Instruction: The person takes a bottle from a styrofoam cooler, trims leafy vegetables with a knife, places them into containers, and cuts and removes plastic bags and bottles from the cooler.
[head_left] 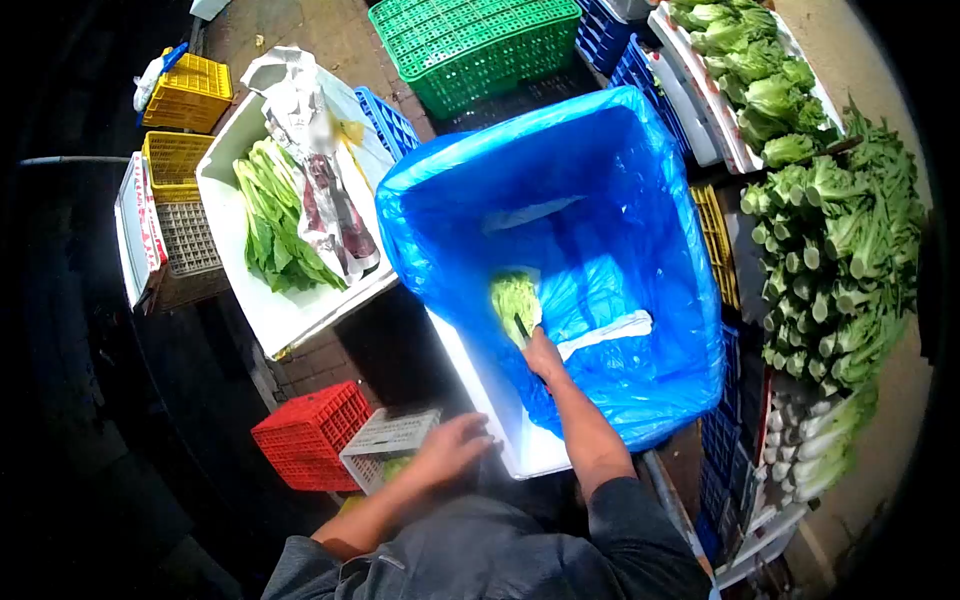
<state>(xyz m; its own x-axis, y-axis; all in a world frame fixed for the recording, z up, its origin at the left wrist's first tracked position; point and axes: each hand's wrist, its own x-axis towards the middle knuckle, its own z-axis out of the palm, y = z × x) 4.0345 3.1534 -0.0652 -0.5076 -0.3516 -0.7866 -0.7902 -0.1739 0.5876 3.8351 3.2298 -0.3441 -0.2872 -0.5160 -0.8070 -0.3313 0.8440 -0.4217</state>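
Note:
My right hand [543, 355] reaches into a large box lined with blue plastic [650, 260]. Its fingers are closed at the lower end of a pale green leafy head of lettuce [514, 300]. A short dark, narrow thing [521, 326] shows between the hand and the leaves; its kind is unclear. My left hand [455, 448] is outside the box, beside its white near corner [530, 450]. The left fingers are slightly bent and apart, somewhat blurred, with nothing visible in them. A crumpled white strip [607, 333] lies on the liner right of the lettuce.
Left of the liner stands a white foam box [225, 200] with long leafy greens [275, 220] and paper. A green crate [475, 50] is beyond. Red [310, 435] and grey [390, 440] crates sit lower left. Stacked stem vegetables [830, 260] and lettuces [755, 70] line the right.

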